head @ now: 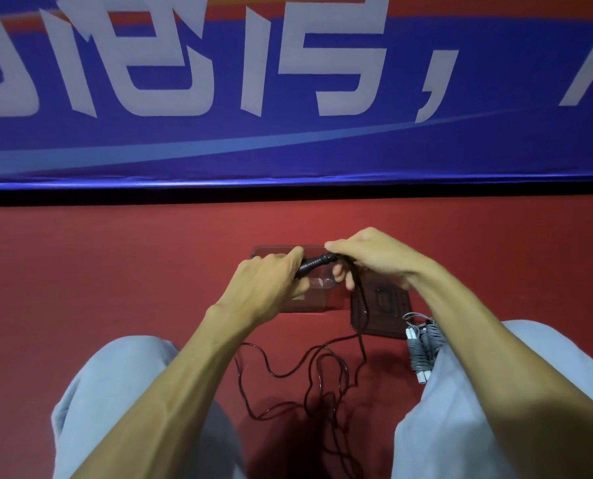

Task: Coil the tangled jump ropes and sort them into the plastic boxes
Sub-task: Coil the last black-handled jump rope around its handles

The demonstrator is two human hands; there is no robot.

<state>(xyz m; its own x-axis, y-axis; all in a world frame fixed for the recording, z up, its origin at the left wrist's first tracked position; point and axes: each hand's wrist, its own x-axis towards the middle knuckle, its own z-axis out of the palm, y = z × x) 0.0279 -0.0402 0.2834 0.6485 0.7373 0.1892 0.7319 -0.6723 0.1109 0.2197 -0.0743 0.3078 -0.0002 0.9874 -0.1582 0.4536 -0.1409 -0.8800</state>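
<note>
Clenching round the black handle point(314, 262) of a jump rope, the left grip point(271, 281) holds it near the middle of the frame, with the handle's ribbed end pointing right. The right grip point(367, 257) meets it there, thumb and forefinger pinching the thin black cord point(309, 375) just where it leaves the handle, the other fingers curled below.

From that pinch the cord drops down the frame, crosses the left edge of a dark-tinted plastic box point(381, 316) and spreads in loose, overlapping loops on the red floor point(115, 254) between the knees, towards the bottom centre.

Directly under both hands lies a clear plastic box point(317, 295); the left hand and wrist cover its left part, and the handle crosses its upper half. The tinted box sits just beside it on the right, with its upper right corner hidden by the right forearm.

A grey jump rope point(423, 344), wound into a tight bundle with white handles, lies on the floor just right of the tinted box and touches the right trouser leg point(495, 409). Pale blue-grey trousers fill both lower corners.

Across the upper half of the frame hangs a blue banner point(288, 143) with large white characters, and a black strip runs under it.
</note>
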